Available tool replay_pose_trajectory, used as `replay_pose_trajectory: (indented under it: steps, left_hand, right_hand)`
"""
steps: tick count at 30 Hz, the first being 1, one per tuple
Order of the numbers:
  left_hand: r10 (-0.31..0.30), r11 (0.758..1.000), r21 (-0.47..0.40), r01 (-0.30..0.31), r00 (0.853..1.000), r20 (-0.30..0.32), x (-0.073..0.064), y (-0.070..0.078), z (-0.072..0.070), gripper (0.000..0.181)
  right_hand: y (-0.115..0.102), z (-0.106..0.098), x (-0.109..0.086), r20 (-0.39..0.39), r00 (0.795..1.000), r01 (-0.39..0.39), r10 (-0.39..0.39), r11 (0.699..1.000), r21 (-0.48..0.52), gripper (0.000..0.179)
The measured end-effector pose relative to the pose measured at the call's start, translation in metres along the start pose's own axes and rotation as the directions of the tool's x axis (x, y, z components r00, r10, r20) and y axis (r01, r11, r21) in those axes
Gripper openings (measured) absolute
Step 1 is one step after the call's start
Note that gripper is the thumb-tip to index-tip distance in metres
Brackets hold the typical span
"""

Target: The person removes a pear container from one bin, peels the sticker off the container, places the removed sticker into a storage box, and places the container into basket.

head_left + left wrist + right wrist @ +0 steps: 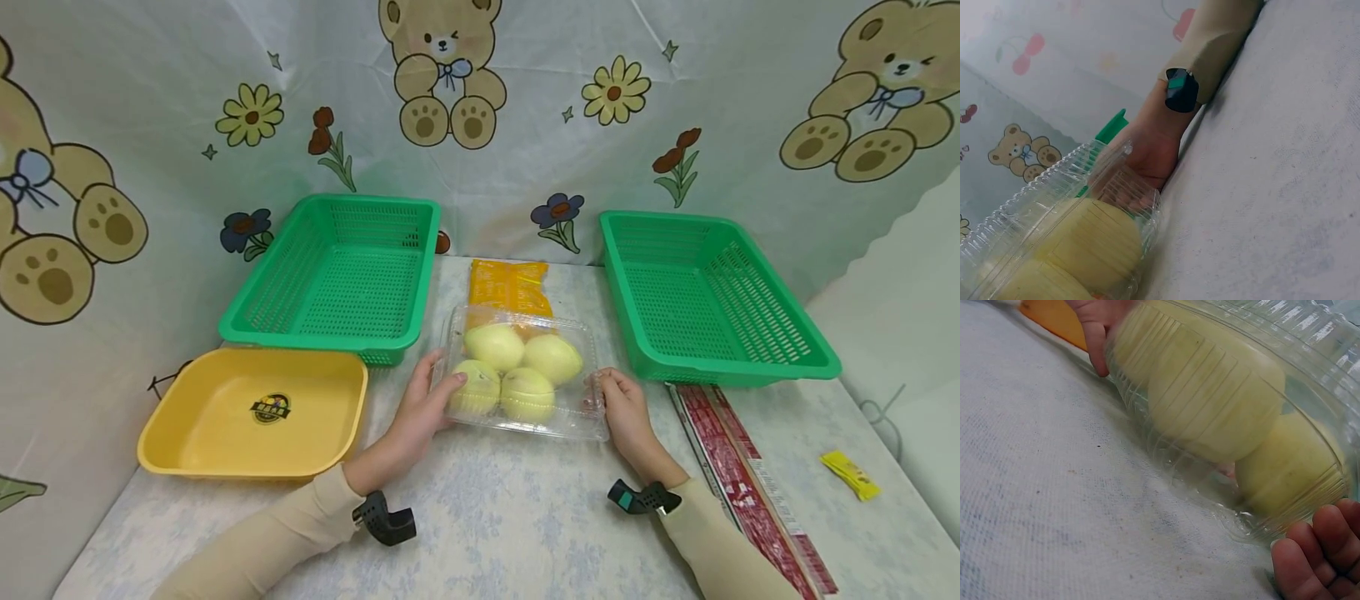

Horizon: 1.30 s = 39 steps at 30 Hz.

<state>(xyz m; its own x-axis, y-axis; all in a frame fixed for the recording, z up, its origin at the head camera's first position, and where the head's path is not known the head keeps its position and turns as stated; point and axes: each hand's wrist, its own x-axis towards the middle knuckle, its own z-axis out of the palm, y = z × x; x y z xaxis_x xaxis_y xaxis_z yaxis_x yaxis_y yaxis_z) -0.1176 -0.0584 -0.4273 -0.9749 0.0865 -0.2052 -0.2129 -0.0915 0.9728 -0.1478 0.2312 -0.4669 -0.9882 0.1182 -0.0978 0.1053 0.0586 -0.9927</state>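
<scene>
A clear plastic clamshell box (573,421) is held by both hands in front of the body. Inside it sit several round, pale yellow-green fruits (527,395), whose exact kind I cannot tell. My left hand (416,408) grips the box's left side, its thumb over the lid edge. At the opposite side my right hand (626,412) holds the box's edge, its curled fingers (1319,550) showing at the box's lower corner in the right wrist view. The box slightly overlaps an orange plastic packet (510,285) behind it.
Green plastic baskets stand at back left (360,287) and back right (705,308). A yellow tub (225,417) sits near the left arm. Long red-and-silver packages (738,467) lie beside the right arm, with a small yellow packet (850,475) farther right.
</scene>
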Motion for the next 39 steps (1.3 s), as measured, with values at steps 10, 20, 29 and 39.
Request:
replay_pose_trajectory:
  steps: [10,20,29,39]
  left_hand:
    - [-0.055,0.998,0.021,0.055,0.998,-0.009,0.0,0.03,0.005,0.072]
    - [-0.106,0.993,-0.061,0.104,0.994,-0.038,-0.006,0.049,0.002,0.072]
    - [-0.112,0.977,-0.182,0.111,0.994,0.006,-0.006,0.088,-0.01,0.073]
    - [-0.06,0.963,-0.266,0.047,0.997,-0.039,0.005,0.139,-0.056,0.051]
  right_hand:
    - [0.0,0.0,0.0,-0.018,1.0,-0.017,0.016,0.999,-0.05,0.031]
    - [0.0,0.001,-0.004,-0.008,1.0,0.015,-0.015,0.997,-0.076,0.037]
    - [0.003,0.001,-0.005,0.014,0.999,0.042,-0.042,0.999,-0.017,0.038]
    - [0.002,0.002,-0.003,0.074,0.997,0.03,-0.029,0.999,-0.021,0.038]
